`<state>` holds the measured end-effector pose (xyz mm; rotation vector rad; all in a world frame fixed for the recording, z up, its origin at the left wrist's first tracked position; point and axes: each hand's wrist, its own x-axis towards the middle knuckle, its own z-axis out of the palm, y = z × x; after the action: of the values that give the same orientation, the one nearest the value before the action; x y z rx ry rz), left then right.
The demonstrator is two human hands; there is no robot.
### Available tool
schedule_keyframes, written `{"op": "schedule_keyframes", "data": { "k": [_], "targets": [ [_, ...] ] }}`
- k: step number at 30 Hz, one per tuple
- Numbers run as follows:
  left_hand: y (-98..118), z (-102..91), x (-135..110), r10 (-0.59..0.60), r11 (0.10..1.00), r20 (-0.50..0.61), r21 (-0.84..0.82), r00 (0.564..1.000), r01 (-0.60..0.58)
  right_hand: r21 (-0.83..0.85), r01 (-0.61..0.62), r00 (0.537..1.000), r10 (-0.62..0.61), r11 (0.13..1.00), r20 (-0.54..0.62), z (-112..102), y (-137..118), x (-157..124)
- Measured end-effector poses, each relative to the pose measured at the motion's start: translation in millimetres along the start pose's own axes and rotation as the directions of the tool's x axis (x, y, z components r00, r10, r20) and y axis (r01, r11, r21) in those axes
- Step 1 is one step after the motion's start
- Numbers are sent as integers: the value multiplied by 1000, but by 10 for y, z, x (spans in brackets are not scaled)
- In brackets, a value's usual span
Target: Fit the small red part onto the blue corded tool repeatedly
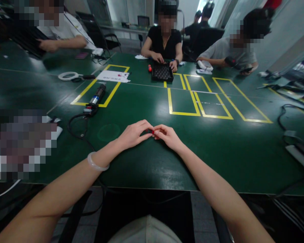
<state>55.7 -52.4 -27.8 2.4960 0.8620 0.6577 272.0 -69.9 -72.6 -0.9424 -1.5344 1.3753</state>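
My left hand [136,134] and my right hand [167,135] meet above the green table [142,168], close to its near side. Between their fingertips is a small red and dark piece [152,132], pinched from both sides. Fingers cover most of it, so its kind cannot be made out. Thumb and fingers are closed on it in each hand. A pale bangle [97,162] circles my left wrist.
A black cylindrical tool [97,96] with a cable lies left, near a white sheet [113,76] and a white ring-shaped object [68,76]. Yellow tape outlines [184,114] mark the table. Opposite, a person handles a black tray [162,78] beside a red object [150,68]. Other people sit around.
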Motion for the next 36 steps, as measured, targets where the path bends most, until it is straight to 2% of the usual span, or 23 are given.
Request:
{"op": "schedule_keyframes", "data": {
  "k": [4,9,14,19,23,26,29,31,33,36],
  "targets": [
    [-13,13,16,-114,990,-15,-90,993,113,-24,42,999,-43,999,-16,26,26,-8],
    [-39,50,34,-271,918,12,-297,962,263,-200,133,990,-142,971,-27,48,1,-30],
    [-89,105,44,-313,862,54,-403,948,308,-348,181,979,-200,920,-21,68,-67,-54],
    [-107,118,48,-325,831,89,-449,941,329,-366,179,978,-205,913,-33,73,-80,-64],
    [-72,112,51,-314,864,101,-383,944,328,-366,169,979,-198,915,-42,57,-74,-62],
    [-81,27,68,-303,919,80,-241,950,313,-364,160,981,-188,918,-43,33,-72,-62],
    [-231,-171,62,-340,940,-62,-12,938,340,-345,138,984,-169,928,-62,4,-60,-63],
    [-413,-358,11,-377,896,-219,160,900,415,-333,132,984,-165,934,-73,-13,-49,-63],
    [-625,-568,-92,-417,793,-367,301,832,530,-334,131,983,-165,934,-77,-24,-41,-64],
    [-936,-867,-329,-521,561,-529,379,670,736,-348,132,983,-167,928,-73,-28,-44,-67]
  ]
}}
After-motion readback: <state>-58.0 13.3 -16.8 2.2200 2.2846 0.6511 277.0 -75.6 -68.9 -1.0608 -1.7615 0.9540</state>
